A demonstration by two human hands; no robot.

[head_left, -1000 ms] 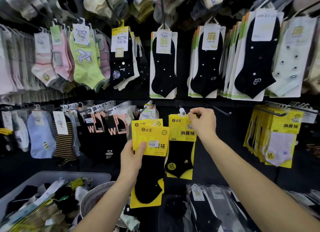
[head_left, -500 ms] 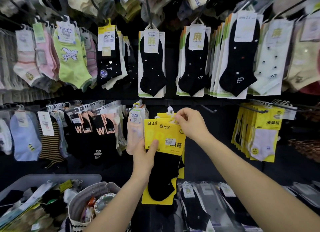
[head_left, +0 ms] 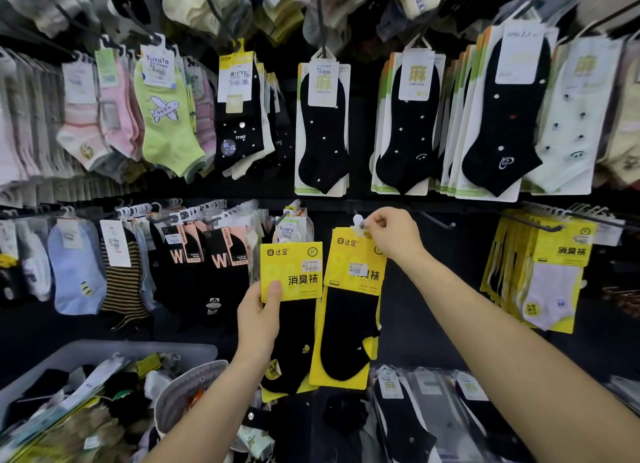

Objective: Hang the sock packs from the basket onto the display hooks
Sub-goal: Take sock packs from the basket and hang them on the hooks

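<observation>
My left hand point(head_left: 259, 315) grips a yellow sock pack point(head_left: 292, 272) with a black sock, held upright in front of the display's lower row. Right beside it hangs a second yellow pack point(head_left: 356, 272). My right hand point(head_left: 391, 236) pinches its white plastic hanger tab point(head_left: 358, 224) at the tip of a display hook. The grey basket point(head_left: 104, 353) at lower left holds several more sock packs. An empty black hook point(head_left: 436, 220) juts out to the right of my right hand.
Rows of hanging socks fill the wall above and to the left. More yellow packs point(head_left: 554, 272) hang at right. A pale round container point(head_left: 187, 390) sits by the basket. Flat packs point(head_left: 426, 414) lie on the shelf below.
The two yellow packs were overlapped half a second ago; now they are side by side, the left hand's pack shifted left. My right hand stays at the hanger tab on the hook.
</observation>
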